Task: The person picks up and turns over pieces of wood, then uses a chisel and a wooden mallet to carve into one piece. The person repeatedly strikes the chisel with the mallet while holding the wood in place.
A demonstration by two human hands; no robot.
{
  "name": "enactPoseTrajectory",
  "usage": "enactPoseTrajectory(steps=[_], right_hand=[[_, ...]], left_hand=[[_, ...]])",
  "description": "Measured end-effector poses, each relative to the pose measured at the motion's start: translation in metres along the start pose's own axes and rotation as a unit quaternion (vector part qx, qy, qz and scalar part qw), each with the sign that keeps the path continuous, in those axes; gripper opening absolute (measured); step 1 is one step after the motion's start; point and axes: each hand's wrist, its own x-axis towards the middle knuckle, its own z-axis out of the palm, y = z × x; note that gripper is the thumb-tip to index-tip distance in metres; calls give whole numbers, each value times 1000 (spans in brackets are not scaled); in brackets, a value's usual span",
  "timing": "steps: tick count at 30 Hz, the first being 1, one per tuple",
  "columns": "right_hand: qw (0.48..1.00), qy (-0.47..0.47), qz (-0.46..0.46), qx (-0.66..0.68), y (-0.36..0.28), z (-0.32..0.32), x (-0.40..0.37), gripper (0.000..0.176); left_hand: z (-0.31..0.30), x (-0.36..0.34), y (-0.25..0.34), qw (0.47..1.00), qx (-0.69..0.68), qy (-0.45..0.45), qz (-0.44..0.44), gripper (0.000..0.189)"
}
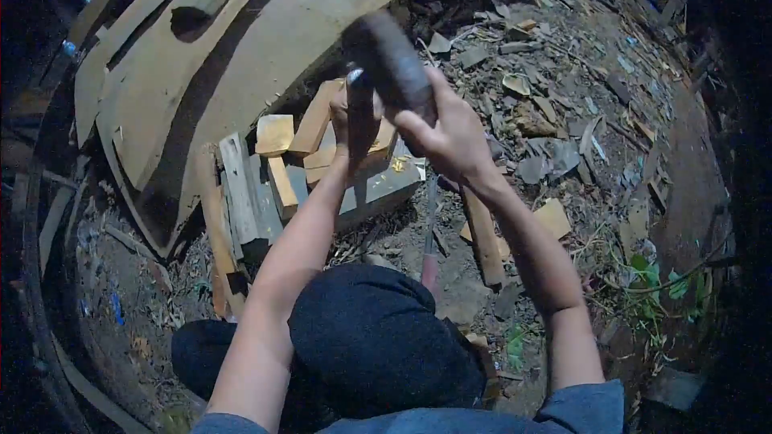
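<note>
My right hand [450, 128] is closed around a thick, dark, club-like block [394, 60], raised and blurred by motion. Just left of it, my left hand [341, 116] is closed round an upright tool whose shiny metal end [355, 75] pokes out on top; the rest of the tool is hidden. A dark shadow falls across this hand and wrist. Beneath it lies a light-brown wood block [371, 157] on a grey timber base [382, 202]. Beside my left hand are an orange-brown block [315, 120], a pale block [275, 134] and a narrow wood piece [281, 185].
Large curved wooden slabs [281, 40] lean at the upper left. Weathered sticks [240, 185] stand left of the base. A long-shafted tool with a pink handle [429, 269] and a plank [482, 237] lie before my knee [362, 337]. Wood chips [555, 157] litter the ground.
</note>
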Motion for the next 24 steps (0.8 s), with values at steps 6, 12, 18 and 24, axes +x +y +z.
enactPoseTrajectory(steps=[6,12,18,24], right_hand=[[976,-104,183,-56,95,67,-3,74],[952,-158,169,-202,140,113,-30,75],[969,-149,107,-167,155,110,-40,58],[946,-146,169,-235,129,106,-33,65]], left_hand=[[1,-2,19,995,-8,98,-15,18],[22,-26,30,991,51,114,55,18],[35,-80,22,953,5,-79,293,16],[22,-109,3,907,102,-183,366,7]])
